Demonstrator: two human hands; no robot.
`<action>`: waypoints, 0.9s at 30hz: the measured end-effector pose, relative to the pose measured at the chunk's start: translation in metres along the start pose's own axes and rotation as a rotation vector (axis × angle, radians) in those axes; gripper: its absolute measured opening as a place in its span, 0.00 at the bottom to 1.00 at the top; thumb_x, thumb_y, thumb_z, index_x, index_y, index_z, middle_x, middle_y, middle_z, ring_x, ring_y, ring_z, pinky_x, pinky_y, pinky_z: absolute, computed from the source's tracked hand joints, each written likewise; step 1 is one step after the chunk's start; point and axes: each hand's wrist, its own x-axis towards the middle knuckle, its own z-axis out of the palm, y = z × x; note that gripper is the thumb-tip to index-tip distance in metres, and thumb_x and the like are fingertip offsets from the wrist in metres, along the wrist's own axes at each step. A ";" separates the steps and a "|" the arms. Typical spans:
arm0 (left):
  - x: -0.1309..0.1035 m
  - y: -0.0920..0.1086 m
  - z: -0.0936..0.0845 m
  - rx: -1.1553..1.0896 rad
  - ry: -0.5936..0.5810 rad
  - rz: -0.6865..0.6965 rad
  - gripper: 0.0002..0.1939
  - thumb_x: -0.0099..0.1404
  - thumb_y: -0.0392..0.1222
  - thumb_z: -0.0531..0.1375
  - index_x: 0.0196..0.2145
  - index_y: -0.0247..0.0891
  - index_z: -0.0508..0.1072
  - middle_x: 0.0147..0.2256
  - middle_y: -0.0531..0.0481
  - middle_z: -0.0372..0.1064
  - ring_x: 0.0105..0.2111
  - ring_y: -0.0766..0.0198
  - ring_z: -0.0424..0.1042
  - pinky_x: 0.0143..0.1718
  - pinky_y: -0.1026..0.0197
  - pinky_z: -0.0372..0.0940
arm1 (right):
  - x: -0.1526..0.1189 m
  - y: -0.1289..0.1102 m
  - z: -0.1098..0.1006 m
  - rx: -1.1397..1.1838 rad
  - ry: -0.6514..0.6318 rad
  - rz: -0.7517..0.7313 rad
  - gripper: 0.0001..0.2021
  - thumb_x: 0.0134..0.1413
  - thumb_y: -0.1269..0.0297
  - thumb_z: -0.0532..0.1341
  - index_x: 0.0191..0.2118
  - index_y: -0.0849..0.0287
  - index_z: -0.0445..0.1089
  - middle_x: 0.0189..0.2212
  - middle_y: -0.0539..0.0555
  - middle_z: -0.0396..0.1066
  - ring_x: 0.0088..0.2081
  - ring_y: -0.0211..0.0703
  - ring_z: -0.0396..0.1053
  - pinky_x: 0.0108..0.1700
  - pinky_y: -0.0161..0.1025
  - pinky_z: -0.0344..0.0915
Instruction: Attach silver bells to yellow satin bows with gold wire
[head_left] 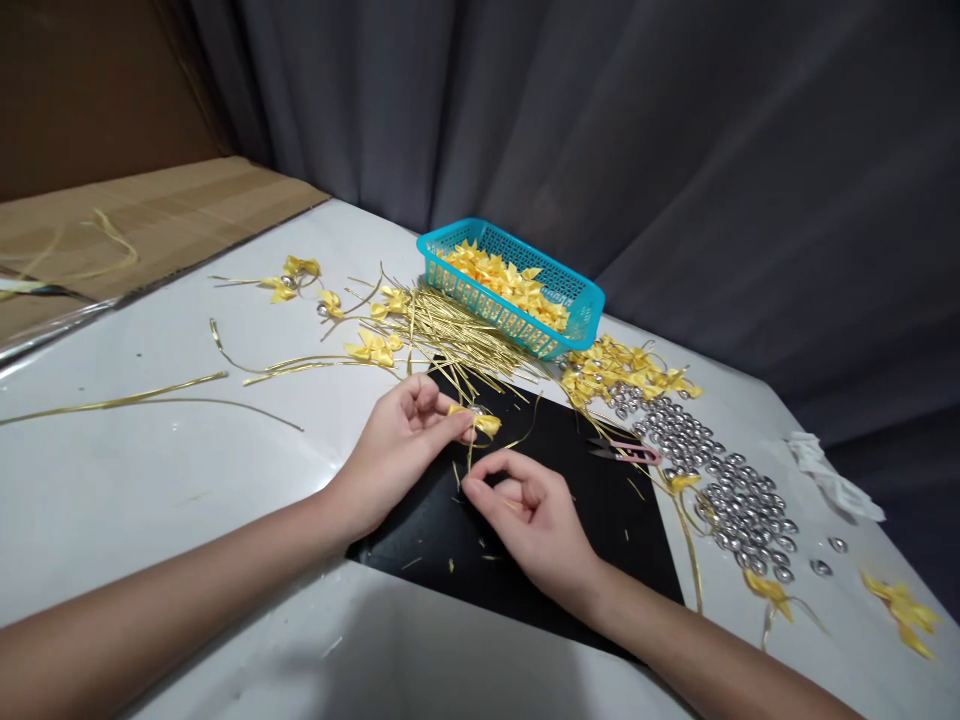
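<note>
My left hand (pixel 420 435) pinches a yellow ribbon bow (pixel 487 425) between thumb and fingers, above the black mat (pixel 615 525). A small silvery piece shows at the top of this bow. Thin gold cord hangs from the bow toward my right hand (pixel 529 500), whose thumb and forefinger are pressed together at the cord's lower end. The fingertips of my right hand are just below and right of those of my left hand. Small gold cord clippings lie on the mat around both hands.
A turquoise basket (pixel 589 325) holds yellow bows, with a pile of gold cords (pixel 457 335) before it. Pink-handled snips (pixel 626 452) lie at the mat's right, beside many silver beads (pixel 750 510). Cardboard (pixel 187 210) lies at the far left; a white cloth (pixel 832 478) lies right.
</note>
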 end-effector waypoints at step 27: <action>-0.007 -0.007 0.007 -0.020 -0.050 -0.052 0.16 0.53 0.38 0.64 0.27 0.39 0.56 0.23 0.60 0.65 0.23 0.73 0.65 0.28 0.67 0.60 | 0.005 0.007 0.006 0.264 0.039 0.026 0.22 0.53 0.45 0.56 0.26 0.62 0.59 0.13 0.41 0.41 0.15 0.26 0.38 0.17 0.30 0.36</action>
